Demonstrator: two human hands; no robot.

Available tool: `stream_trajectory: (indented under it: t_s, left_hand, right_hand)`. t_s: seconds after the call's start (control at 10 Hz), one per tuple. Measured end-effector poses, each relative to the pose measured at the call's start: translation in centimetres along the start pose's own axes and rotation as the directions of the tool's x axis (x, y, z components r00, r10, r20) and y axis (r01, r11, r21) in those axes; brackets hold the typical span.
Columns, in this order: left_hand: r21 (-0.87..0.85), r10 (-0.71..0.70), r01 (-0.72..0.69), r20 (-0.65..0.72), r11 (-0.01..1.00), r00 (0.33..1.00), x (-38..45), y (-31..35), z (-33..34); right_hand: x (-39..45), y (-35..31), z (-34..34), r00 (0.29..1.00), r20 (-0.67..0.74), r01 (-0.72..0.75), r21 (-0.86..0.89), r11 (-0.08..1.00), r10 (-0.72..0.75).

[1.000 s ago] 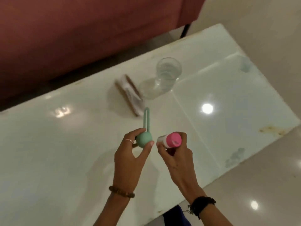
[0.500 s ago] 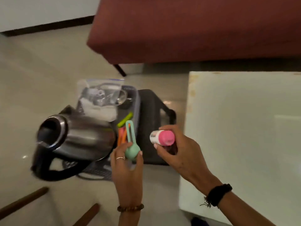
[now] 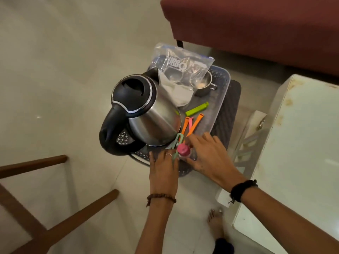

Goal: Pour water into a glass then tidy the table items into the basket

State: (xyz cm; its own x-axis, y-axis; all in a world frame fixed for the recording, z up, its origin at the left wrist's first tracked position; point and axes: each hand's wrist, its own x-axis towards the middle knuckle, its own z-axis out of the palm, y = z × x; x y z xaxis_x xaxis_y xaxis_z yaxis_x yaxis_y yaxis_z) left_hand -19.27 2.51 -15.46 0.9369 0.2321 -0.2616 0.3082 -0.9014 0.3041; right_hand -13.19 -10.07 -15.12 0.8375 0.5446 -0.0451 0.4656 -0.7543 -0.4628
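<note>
A grey perforated basket point(image 3: 224, 85) stands on the floor left of the white table point(image 3: 302, 143). Inside it are a steel kettle point(image 3: 152, 114) with a black handle, a clear zip bag point(image 3: 183, 70), a small metal cup point(image 3: 203, 85), and green point(image 3: 197, 108) and orange point(image 3: 194, 125) clips. Both hands are low over the basket's near end. My left hand point(image 3: 163, 167) holds a mint-green loop item point(image 3: 177, 142) at its fingertips, next to the kettle's base. My right hand point(image 3: 207, 154) holds a small pink-capped bottle point(image 3: 183, 150) between thumb and fingers, touching the green item.
A maroon sofa point(image 3: 256, 24) runs along the back. Brown wooden chair legs point(image 3: 36, 162) cross the floor at lower left. A dark mat point(image 3: 233, 107) lies under the basket. My bare foot point(image 3: 216, 220) stands by the table's near corner.
The view swung from the table to the floor basket. Both hands carried the green item and the pink-capped bottle off the table and lowered them into the basket's near end.
</note>
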Motion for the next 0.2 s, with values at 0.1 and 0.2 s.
stream_trajectory:
  t_s: [0.1,0.2]
  left_hand:
    - [0.098,0.048,-0.048,-0.003,0.994,0.999,-0.6,0.4,0.6]
    - [-0.061,0.04,-0.048,-0.123,0.997,0.992,-2.1,2.5,0.8]
  right_hand:
    - [-0.9,0.2,-0.6,0.999,-0.009,0.033,0.053,0.998,-0.033]
    - [-2.5,0.4,-1.1,0.995,-0.095,0.026,0.146,0.989,-0.012]
